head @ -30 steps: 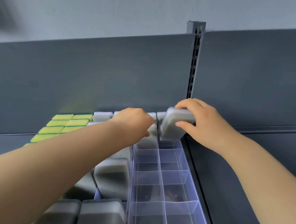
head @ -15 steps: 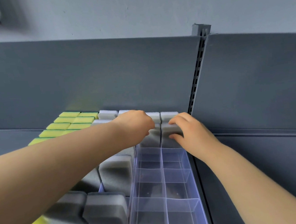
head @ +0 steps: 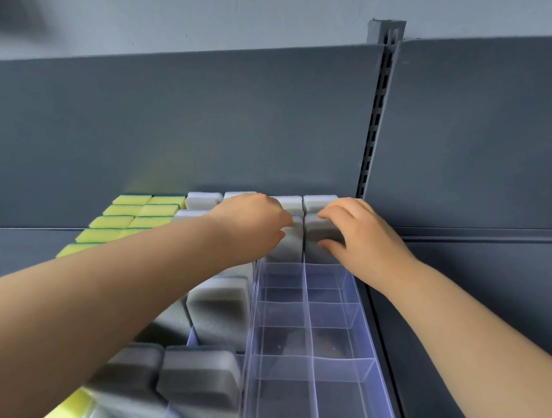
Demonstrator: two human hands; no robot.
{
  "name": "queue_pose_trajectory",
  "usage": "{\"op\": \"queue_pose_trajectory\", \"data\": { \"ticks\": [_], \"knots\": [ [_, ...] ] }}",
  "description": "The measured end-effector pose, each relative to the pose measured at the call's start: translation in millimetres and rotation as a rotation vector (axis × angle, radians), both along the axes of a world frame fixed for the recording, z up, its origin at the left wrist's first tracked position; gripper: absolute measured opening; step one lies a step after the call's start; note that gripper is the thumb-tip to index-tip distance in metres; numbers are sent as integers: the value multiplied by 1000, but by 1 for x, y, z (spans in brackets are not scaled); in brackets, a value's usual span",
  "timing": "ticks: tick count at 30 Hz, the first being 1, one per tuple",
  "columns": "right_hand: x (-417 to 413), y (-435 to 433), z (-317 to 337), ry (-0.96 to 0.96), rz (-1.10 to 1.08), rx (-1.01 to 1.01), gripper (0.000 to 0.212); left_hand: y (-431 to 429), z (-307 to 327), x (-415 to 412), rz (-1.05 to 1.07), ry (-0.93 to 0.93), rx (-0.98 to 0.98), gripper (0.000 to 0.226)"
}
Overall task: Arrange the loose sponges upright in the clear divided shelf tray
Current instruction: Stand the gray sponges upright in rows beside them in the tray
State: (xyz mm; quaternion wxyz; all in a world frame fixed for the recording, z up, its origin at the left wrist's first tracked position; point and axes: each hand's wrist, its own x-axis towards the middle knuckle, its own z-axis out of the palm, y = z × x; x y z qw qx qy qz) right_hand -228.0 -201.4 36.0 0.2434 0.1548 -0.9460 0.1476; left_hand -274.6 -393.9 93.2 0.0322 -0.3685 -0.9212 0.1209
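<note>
Sponge (head: 321, 234) (in right grip (head: 365, 237)) stands upright; nearer tray (head: 312, 357) cells empty.

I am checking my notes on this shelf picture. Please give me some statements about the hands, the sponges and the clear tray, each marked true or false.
1. The right hand grips a grey sponge in the right column of the clear tray. True.
2. The yellow sponges stand to the right of the clear tray. False: they stand well to its left, towards the back of the shelf.
3. The left hand touches a second grey sponge in the tray's left column. True.
4. The tray's near compartments are full of sponges. False: they are empty.
</note>
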Motion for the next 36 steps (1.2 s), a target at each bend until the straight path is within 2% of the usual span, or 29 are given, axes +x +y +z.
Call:
{"op": "queue_pose_trajectory", "data": {
  "ticks": [15,25,30,34,36],
  "knots": [
    [7,0,4,-14,-46,11,41,-1,9,9,36,26,110,30],
    [19,-5,14,-25,-42,8,41,-1,12,19,37,58,117,30],
    [54,-24,37,-80,-44,4,44,-8,28,54,-15,115,136,29],
    [106,-42,50,-107,-95,-65,42,-18,37,103,-111,100,230,18],
    [134,-51,50,-101,-131,-124,39,-21,35,130,-193,88,262,25]
  ]
}}
